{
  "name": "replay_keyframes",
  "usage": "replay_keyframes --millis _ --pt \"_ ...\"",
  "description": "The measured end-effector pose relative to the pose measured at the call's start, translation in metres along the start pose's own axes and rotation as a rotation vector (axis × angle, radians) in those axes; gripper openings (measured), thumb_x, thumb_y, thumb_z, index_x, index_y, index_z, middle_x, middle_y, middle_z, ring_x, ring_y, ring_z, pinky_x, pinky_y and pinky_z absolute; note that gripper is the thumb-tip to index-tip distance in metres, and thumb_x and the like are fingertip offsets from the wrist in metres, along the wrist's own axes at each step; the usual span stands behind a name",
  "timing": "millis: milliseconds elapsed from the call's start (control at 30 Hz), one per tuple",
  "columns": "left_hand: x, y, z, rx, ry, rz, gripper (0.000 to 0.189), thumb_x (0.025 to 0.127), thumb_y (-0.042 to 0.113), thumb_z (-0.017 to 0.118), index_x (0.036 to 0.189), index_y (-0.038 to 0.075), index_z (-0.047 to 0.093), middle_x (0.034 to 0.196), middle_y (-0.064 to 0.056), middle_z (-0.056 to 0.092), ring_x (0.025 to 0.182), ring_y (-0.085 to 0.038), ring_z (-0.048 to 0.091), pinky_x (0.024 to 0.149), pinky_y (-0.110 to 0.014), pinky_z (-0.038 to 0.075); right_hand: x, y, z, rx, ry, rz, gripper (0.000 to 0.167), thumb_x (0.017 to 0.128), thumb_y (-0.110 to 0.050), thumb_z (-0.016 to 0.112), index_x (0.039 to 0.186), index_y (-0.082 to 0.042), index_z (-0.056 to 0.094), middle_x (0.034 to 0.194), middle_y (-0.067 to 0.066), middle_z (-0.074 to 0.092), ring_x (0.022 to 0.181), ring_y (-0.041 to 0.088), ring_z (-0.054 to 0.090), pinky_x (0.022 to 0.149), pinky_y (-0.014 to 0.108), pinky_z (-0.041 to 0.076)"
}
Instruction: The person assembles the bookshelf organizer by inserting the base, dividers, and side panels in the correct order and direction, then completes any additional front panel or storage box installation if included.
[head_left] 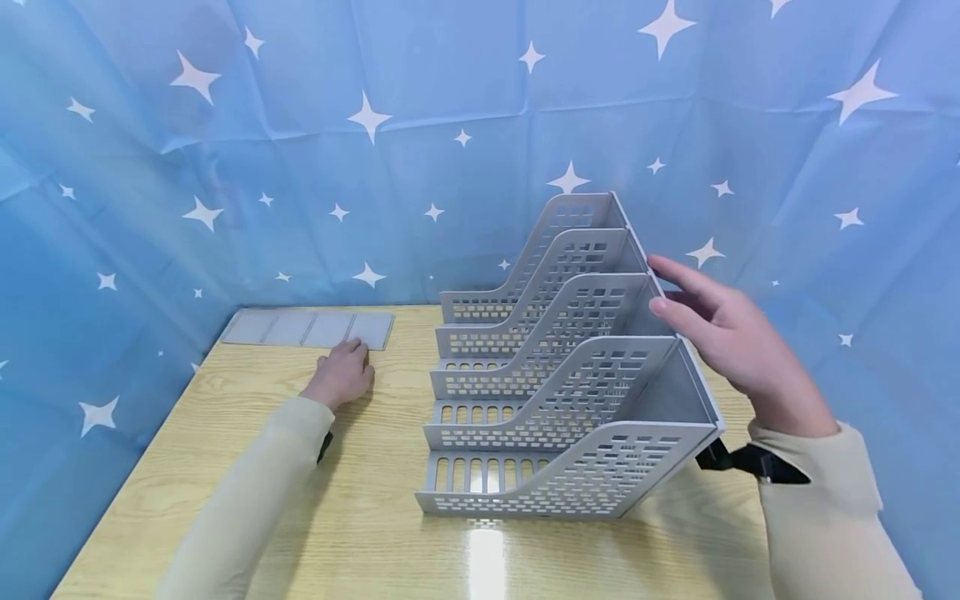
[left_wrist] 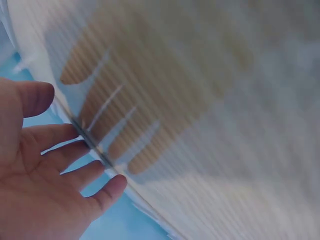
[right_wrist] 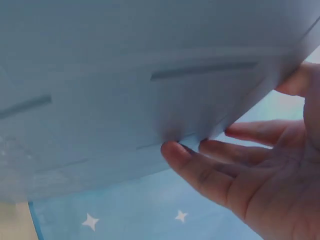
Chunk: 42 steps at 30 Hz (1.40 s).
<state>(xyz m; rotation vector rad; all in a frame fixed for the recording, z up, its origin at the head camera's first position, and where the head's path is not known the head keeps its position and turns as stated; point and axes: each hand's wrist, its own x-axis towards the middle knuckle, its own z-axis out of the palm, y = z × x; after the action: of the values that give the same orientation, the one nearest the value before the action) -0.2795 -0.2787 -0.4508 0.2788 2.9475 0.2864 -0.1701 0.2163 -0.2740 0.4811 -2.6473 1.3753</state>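
A grey plastic file organizer [head_left: 525, 467] with several perforated dividers and slotted bases stands on the table, its tall back towards the right. My right hand [head_left: 727, 333] reaches to the top edge of that back, with index fingertip and thumb against it. From the right wrist view, fairly straight fingers of the right hand [right_wrist: 250, 175] touch the flat back panel [right_wrist: 100, 125]. Over at the far left lies a flat grey panel [head_left: 288, 327] divided into sections. The fingertips of my left hand [head_left: 342, 373] rest at its near right edge; the left wrist view shows those fingers [left_wrist: 75, 155] spread and extended.
A light wood-grain table [head_left: 360, 533] carries everything. Behind it and at both sides hangs a blue curtain [head_left: 420, 75] with white stars. Black wrist straps [head_left: 757, 462] show by the sleeves [head_left: 817, 508].
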Motion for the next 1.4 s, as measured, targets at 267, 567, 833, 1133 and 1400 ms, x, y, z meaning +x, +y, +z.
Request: replay_keyframes --millis 267,567,833,1133,1400 --pt "-0.037 0.024 0.011 -0.041 0.187 0.165 0.025 0.103 0.010 0.055 0.100 -0.010 0.069 0.106 -0.026 0.066 0.101 -0.043 0.065 0.089 -0.052 0.056 -0.016 -0.007 0.009 0.041 0.103 -0.022 0.044 0.107 -0.018 0.058 0.150 -0.016 0.056 0.149 -0.004 0.057 0.121 -0.005 0.055 0.091 0.007 0.043" --pt "-0.082 0.035 0.016 -0.003 0.278 0.209 0.042 0.100 0.010 0.062 0.058 0.008 0.056 0.069 -0.004 0.048 0.068 -0.025 0.042 0.064 -0.036 0.042 -0.014 -0.013 0.012 0.068 0.315 0.017 0.023 0.100 -0.008 0.062 0.116 -0.004 0.078 0.124 -0.020 0.070 0.116 -0.009 0.061 0.085 0.008 0.046" --pt "-0.087 0.024 0.004 0.010 0.129 0.026 0.048 0.104 0.030 0.060 0.067 -0.001 0.060 0.070 -0.014 0.057 0.059 -0.023 0.052 0.054 -0.039 0.049 -0.017 -0.010 0.005 0.057 0.310 0.041 0.021 0.100 -0.008 0.062 0.113 -0.005 0.078 0.121 -0.024 0.070 0.113 -0.011 0.061 0.081 0.008 0.045" --pt "-0.046 0.028 -0.006 0.024 -0.080 -0.269 0.085 0.101 0.065 0.047 0.111 -0.018 0.064 0.106 -0.033 0.061 0.089 -0.039 0.061 0.067 -0.045 0.056 -0.018 -0.004 0.004 0.055 0.280 0.050 0.028 0.101 -0.012 0.062 0.126 -0.013 0.075 0.119 -0.028 0.068 0.107 -0.006 0.060 0.079 0.010 0.044" --pt "-0.029 0.026 -0.015 -0.041 -0.198 -0.322 0.084 0.092 0.067 0.062 0.121 -0.012 0.063 0.110 -0.025 0.060 0.082 -0.027 0.060 0.066 -0.036 0.052 -0.017 -0.001 0.006 0.059 0.266 0.012 0.030 0.103 -0.014 0.061 0.130 -0.015 0.074 0.119 -0.027 0.069 0.110 -0.003 0.059 0.083 0.011 0.043"
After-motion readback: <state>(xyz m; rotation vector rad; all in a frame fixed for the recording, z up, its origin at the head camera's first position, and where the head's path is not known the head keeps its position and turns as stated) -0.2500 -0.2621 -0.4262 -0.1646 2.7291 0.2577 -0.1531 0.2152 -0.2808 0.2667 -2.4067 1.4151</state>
